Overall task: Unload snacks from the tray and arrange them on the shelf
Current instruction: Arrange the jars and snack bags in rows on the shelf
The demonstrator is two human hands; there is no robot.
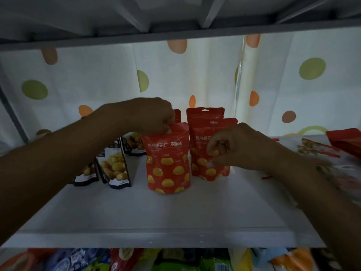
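Head view: the left hand [154,116] is reaching in from the left and pinching the top edge of the front red chestnut pouch [169,159] between curled fingertips and thumb. That pouch is standing upright on the white shelf board [156,212], about midway along it.

The right hand [234,147] is gripping the second red pouch [203,169], which is standing just beside the first on its right and slightly further back. The fingers are curling against its front and the thumb is pressing lower down, while the hand is hiding the pouch's right edge.

A taller red pouch [205,114] with a hang hole is standing directly behind the second one. The corner of another red pouch [177,115] is peeking out behind the left hand.

Left of the red ones, three black-edged chestnut pouches [115,169] are standing in a row running towards the back, partly under the left forearm. At the right end of the shelf, blurred red packets [343,139] are lying flat beside a patterned packet [320,151].

A polka-dot cloth [97,75] is hanging behind the shelf, and a grey upper shelf [175,32] is spanning the top. Below the shelf's front edge, mixed colourful snack packets [175,261] are showing, too blurred to read.
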